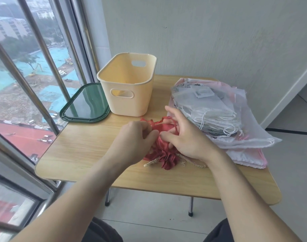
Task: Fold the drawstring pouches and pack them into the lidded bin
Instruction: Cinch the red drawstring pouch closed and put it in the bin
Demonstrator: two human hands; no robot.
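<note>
A crumpled red satin drawstring pouch with a cream cord lies on the middle of the wooden table. My left hand pinches its left part with curled fingers. My right hand grips the pouch's right side, thumb and fingers bent into the fabric. Behind the hands stands the cream bin, open and seemingly empty. Its dark green lid lies flat to the left of the bin. A stack of sheer white, grey and pink pouches sits at the right.
The table stands against a grey wall, with a large window and metal bars close on the left. The stack of pouches overhangs the table's right edge. Bare tabletop shows at the front left. My knees are below the front edge.
</note>
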